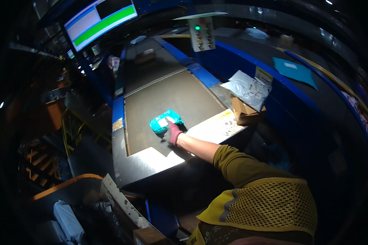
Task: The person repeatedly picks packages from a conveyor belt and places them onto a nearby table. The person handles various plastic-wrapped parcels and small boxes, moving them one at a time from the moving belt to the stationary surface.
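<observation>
My right hand (172,133), in a pink and grey glove, reaches onto the belt from the right. Its fingers touch the near side of a teal plastic-wrapped parcel (159,124) with a white label; whether they grip it is unclear. Under the parcel lies the brown-grey conveyor belt (174,95). Out of view is my left hand. To the right, a grey-white poly mailer (247,87) rests on a cardboard box (245,113) at the metal edge.
A control box (201,34) and a lit monitor (99,21) hang above. A flat teal mailer (294,72) lies on the right conveyor. Farther up the belt sits a dark parcel (145,56). At lower left, an orange-rimmed container (69,183) stands near wrapped parcels (68,219).
</observation>
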The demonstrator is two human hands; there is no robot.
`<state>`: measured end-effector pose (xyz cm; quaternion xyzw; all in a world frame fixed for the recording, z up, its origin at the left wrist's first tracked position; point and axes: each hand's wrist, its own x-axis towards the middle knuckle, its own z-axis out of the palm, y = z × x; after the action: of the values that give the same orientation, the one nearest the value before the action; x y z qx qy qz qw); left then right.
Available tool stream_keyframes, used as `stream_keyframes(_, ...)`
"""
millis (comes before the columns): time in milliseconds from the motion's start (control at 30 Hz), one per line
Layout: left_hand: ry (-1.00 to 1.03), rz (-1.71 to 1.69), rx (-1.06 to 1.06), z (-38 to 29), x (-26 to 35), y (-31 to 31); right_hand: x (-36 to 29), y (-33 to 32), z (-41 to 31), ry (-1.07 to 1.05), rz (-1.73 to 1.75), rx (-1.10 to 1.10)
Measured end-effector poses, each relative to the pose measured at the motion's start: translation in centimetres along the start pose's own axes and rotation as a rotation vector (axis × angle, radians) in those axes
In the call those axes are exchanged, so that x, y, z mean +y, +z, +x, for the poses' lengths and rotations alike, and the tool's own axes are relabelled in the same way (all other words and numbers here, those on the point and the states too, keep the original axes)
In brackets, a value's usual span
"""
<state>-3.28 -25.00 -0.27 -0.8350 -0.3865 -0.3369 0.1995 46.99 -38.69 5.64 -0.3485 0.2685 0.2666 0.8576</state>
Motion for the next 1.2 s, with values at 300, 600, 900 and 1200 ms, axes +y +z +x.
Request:
stream_keyframes(300, 0.047, -0.107, -0.034, -2.3, -2.7, 1.8, -11.3, -4.7, -22.1, -1.135, -0.868, -0.726)
stream_keyframes(600, 0.047, -0.015, -0.221, -4.4, -3.2, 0.5, -33.4, -19.5, -16.6, -1.393, -1.861, 0.726)
stream_keyframes(900, -0.012, -0.085, -0.046, -3.4, -0.8, -0.5, -30.9, -16.8, -6.4, -1.297, -1.905, 0.615)
stream_keyframes(1200, -0.017, -0.207, -0.073, -3.5, -0.1, -0.4, -22.9, -2.5, -6.1, -1.667, -1.867, 0.313)
